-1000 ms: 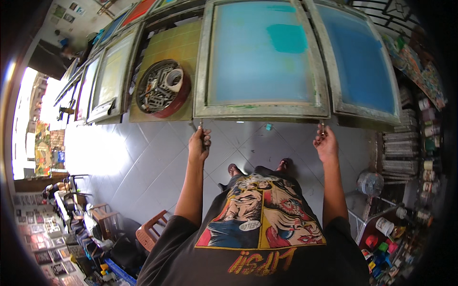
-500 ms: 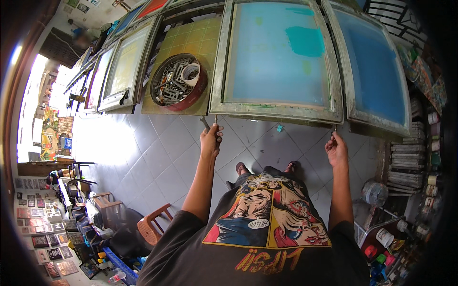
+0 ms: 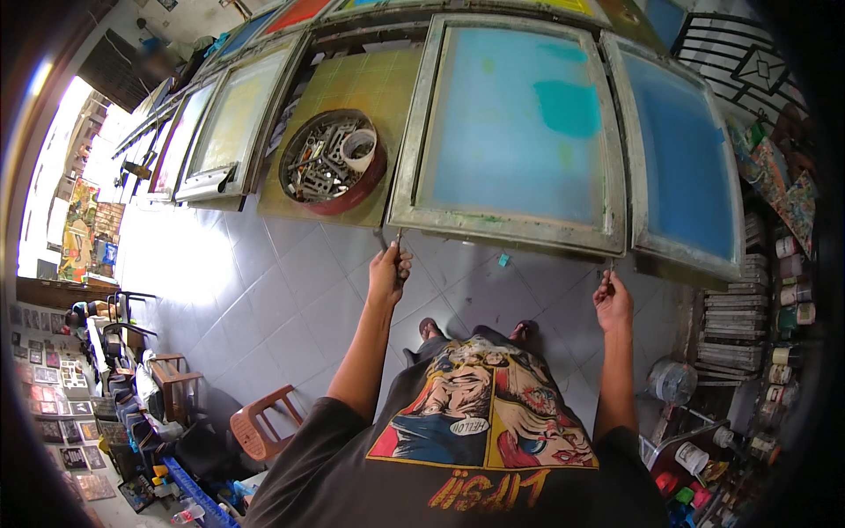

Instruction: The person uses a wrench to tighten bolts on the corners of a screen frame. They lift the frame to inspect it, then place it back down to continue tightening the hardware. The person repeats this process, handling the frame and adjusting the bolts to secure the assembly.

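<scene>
A large rectangular screen frame with weathered grey edges and pale blue mesh (image 3: 515, 132) lies directly beyond the person's fingers, its long axis running near to far. The left hand (image 3: 388, 273) is just short of the frame's near left corner, and the right hand (image 3: 613, 304) just short of its near right corner; neither is clearly nearer. The left fingers are curled, pinching a thin metal rod (image 3: 400, 236) that points up at the frame's near edge, with a dark grey wrench-like tool (image 3: 380, 238) jutting out beside it. The right thumb and fingers pinch a short metal pin (image 3: 613, 264) at that same edge; how it joins the frame is too small to tell. Left of the frame, a round red tin of metal hardware (image 3: 360, 194) rests on a flat olive-yellow board (image 3: 370, 79); to the right lies a deep blue mesh screen (image 3: 682, 141).
</scene>
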A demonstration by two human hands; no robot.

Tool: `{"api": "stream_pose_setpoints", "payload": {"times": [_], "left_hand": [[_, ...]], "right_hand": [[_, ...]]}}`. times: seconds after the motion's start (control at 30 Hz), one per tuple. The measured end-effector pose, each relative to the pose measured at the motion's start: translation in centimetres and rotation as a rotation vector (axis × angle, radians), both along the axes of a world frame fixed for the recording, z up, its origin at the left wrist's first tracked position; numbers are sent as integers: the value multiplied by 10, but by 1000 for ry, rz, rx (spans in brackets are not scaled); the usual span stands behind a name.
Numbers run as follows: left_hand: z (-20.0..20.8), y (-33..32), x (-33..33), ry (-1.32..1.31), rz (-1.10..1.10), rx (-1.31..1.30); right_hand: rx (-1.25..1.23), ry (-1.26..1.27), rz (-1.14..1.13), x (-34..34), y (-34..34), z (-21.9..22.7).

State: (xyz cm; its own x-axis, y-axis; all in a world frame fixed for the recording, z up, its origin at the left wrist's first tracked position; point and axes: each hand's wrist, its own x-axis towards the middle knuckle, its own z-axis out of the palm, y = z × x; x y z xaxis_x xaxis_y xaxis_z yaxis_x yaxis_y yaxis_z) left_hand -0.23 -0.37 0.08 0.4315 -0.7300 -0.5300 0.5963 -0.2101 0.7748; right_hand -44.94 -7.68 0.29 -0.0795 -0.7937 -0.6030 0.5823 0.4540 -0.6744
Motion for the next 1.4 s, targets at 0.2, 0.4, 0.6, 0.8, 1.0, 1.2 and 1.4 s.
{"api": "stream_pose_setpoints", "payload": {"times": [0.2,0.4,0.6,0.8,1.0,1.2,1.4], "left_hand": [[-1,6,4,228,-27,19],[6,4,-2,-8,19,-44],[-5,2,3,41,-22,-42],[-6,13,0,187,-19,-5],[-7,31,6,53,48,-29],[32,22,60,-430,135,-22],[78,-23,158,-1101,19,22]], "right_hand": [[-13,226,29,-2,0,0],[-44,136,8,-2,-2,0],[-3,-28,18,0,3,1],[36,-76,64,-5,9,-1],[45,-59,-3,-4,-1,-5],[-25,111,-22,-1,2,-11],[29,35,-86,4,6,-5]]}}
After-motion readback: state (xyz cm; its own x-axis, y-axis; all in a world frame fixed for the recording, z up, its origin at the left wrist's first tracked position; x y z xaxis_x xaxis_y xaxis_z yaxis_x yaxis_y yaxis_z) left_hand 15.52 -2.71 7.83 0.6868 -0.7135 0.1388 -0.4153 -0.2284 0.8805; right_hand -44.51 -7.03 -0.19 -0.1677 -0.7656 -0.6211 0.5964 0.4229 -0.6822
